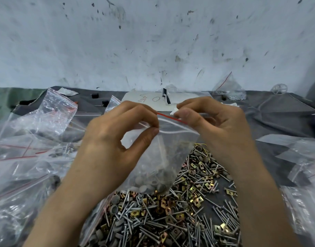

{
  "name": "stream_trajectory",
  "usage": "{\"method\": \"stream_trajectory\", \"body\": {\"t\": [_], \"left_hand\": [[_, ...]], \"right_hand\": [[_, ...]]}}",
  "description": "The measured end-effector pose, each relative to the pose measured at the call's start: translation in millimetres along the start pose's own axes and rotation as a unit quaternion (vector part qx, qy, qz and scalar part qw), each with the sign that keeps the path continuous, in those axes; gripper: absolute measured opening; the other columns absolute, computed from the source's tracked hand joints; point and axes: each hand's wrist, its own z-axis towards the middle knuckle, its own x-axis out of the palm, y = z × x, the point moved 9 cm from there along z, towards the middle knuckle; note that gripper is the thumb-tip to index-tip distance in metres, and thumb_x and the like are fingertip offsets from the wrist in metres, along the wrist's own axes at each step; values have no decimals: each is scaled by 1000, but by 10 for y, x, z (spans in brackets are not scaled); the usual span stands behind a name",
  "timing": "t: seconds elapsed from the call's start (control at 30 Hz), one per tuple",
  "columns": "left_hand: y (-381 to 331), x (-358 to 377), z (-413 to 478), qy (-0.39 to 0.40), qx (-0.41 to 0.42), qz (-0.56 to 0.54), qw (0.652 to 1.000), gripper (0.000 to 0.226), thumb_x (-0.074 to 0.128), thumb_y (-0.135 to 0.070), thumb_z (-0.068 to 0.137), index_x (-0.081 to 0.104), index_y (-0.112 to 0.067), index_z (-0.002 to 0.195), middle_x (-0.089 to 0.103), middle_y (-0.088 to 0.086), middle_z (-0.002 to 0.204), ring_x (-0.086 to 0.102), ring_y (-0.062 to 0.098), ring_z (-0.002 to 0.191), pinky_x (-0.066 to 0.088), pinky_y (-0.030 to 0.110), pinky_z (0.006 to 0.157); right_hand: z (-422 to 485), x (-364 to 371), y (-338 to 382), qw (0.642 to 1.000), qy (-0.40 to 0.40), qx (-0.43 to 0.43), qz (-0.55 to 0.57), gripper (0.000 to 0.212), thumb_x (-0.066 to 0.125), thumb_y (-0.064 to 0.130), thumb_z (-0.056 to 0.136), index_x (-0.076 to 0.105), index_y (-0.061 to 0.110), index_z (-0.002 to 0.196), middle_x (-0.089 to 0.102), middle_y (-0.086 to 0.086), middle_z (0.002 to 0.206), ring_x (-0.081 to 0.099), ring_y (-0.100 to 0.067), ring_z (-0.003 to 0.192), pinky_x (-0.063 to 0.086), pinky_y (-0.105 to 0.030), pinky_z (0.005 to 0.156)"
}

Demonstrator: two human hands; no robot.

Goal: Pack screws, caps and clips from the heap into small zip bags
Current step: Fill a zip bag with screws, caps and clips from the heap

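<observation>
With loose bags (28, 139) crowding the left edge and the heap (188, 211) lying lower centre, the left hand (117, 139) and right hand (215, 125) are both pinching the zip bag (171, 148) (grey caps (147, 183) inside) mid-frame.

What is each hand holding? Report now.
Left hand: pinches the top of the small clear plastic red-striped zip bag.
Right hand: pinches the same bag's top.

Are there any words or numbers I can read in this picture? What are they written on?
"O" (or a zero): handwritten in red on the white card.
Red scribble just left of it, on the same card: too squiggly to read for sure.
The zip bag and the heap: no writing shows on them.
</observation>
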Motion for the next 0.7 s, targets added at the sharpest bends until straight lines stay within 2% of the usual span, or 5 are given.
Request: {"method": "stream_trajectory", "body": {"t": [0.13,0.27,0.4,0.53,0.7], "left_hand": [[9,-13,-5,-18,-2,-1,1000,15,58,-23,89,67,-11,89,65,-5,102,63,8,95,52,18,83],[120,-59,-13,-51,-47,-42,997,9,65,-17,87,70,-21,93,63,-4,110,64,6,95,50,13,79],[329,-73,-56,-50,-134,-129,981,29,67,-22,81,69,-46,98,68,-10,83,66,6,79,48,11,71],[420,-22,-69,-34,-163,-182,969,34,71,-23,76,68,-46,102,63,-6,74,64,7,77,47,13,72],[426,14,-68,-16,-167,-216,962,43,72,-21,74,67,-44,110,65,2,73,63,12,76,47,17,73]], "right_hand": [[-36,22,-73,996,77,34,-21,30,76,46,62,73,31,88,72,7,84,67,-13,76,56,-24,67],[-25,-8,-143,995,82,31,-42,7,77,26,73,72,23,75,66,8,64,56,-3,59,46,-20,57],[-29,-92,-144,997,65,31,-13,9,77,27,70,73,21,77,64,5,63,55,-3,59,45,-23,60],[-39,-117,-143,997,64,36,21,7,76,21,71,72,16,71,64,8,60,55,1,58,42,-11,56],[-42,-108,-167,996,72,42,44,9,75,21,68,70,15,66,62,7,61,54,-2,61,41,-11,56]]}}
